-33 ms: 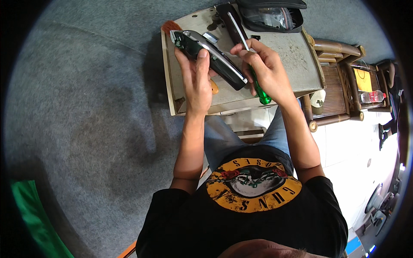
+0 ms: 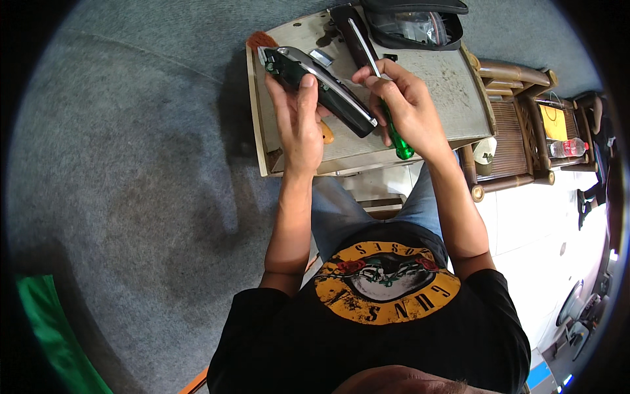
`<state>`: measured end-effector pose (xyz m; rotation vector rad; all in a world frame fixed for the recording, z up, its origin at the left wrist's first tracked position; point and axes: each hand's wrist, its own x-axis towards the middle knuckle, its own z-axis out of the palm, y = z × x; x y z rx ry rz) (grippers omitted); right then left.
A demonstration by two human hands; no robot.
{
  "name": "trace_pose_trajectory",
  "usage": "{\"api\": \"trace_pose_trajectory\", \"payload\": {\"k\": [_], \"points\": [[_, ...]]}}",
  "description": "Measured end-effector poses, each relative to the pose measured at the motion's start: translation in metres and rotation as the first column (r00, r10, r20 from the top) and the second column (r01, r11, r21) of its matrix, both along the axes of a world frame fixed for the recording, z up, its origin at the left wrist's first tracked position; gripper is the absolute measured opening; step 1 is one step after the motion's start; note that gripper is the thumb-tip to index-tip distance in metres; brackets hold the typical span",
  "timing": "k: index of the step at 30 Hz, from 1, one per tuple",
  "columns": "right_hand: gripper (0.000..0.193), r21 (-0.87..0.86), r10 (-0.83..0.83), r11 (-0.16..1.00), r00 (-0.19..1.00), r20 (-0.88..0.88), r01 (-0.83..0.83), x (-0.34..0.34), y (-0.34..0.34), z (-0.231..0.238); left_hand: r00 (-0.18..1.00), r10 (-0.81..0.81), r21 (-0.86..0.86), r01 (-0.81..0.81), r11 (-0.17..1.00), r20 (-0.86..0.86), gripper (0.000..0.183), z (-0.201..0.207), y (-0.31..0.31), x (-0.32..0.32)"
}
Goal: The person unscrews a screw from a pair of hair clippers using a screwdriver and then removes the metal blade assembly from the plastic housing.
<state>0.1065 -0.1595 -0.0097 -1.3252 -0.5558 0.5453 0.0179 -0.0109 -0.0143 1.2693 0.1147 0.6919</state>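
Observation:
My left hand [image 2: 302, 128] is closed around a black and silver hair clipper [image 2: 344, 108], thumb on its side, the head tilted up to the far left. In my right hand [image 2: 417, 118] is a screwdriver [image 2: 402, 148] with a green handle, its metal shaft slanting up and away past the clipper's rear end. Beyond both hands a second dark clipper [image 2: 344, 25] lies on the table, partly behind the shaft. A small shiny metal piece [image 2: 321, 58] rests beside it. Reddish-brown bristles [image 2: 261, 39] show at the far left corner, and a yellow-orange handle [image 2: 327, 133] peeks out behind my left hand.
The worn wooden table [image 2: 453, 92] has raised edges and dark hair bits on it. An open black case [image 2: 420, 43] with plastic bags sits at its far right. On the right stand bamboo seats [image 2: 508, 131] with a cap [image 2: 484, 152] and a bottle [image 2: 568, 148].

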Motion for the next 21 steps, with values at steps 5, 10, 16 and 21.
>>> {"api": "trace_pose_trajectory", "payload": {"k": [5, 10, 16, 21], "points": [[0.030, 0.005, -0.001, 1.000, 1.000, -0.022, 0.001, 0.001, -0.001, 0.002, 0.994, 0.050, -0.136, -0.037, 0.990, 0.100, 0.034, -0.004, 0.005, -0.001], [0.032, 0.064, -0.051, 0.996, 0.996, -0.077, 0.056, -0.003, -0.002, 0.006, 0.989, 0.068, -0.181, -0.044, 0.982, 0.130, 0.031, -0.004, 0.006, 0.001], [0.032, 0.214, -0.044, 0.975, 0.997, -0.063, 0.057, 0.000, -0.004, -0.001, 0.979, 0.030, -0.244, 0.021, 0.970, 0.201, 0.025, -0.018, 0.014, -0.001], [0.032, 0.225, 0.013, 0.974, 1.000, -0.014, -0.009, -0.002, -0.004, 0.001, 0.969, 0.051, -0.263, 0.015, 0.965, 0.240, 0.026, -0.018, 0.015, 0.001]]}}
